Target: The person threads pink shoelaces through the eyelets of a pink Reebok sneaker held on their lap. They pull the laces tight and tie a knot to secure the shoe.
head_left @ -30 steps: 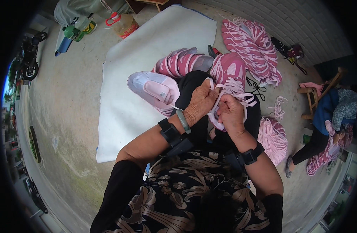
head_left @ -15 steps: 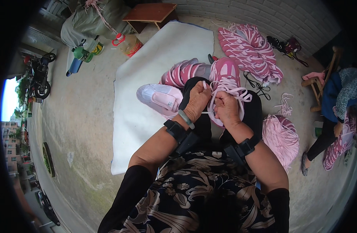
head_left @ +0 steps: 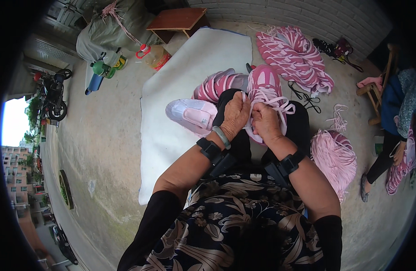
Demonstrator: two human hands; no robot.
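A pink sneaker [head_left: 265, 77] with pale pink laces lies across my lap, toe pointing away from me. My left hand [head_left: 236, 112] is closed at the shoe's left side, pinching a pale shoelace [head_left: 243, 95] whose end sticks up past the fingers. Close beside it, my right hand [head_left: 265, 121] is curled at the shoe's opening, its fingers pressed together on the lace; exactly what lies under them is hidden. Loose lace loops [head_left: 287, 107] stick out to the right of the shoe. Left of my knee, another pale pink shoe [head_left: 190, 113] shows its insole.
A white sheet [head_left: 160, 149] covers the ground, with a row of nested pink shoe pieces [head_left: 212, 86] on it. Bundled pink uppers [head_left: 293, 58] and a heap of pale laces [head_left: 334, 158] lie to the right. Another person [head_left: 395, 108] sits at far right. Bottles [head_left: 156, 56] stand far left.
My hands have drawn closer together, and the lace stretch that showed between them is no longer visible. The whole view has shifted slightly.
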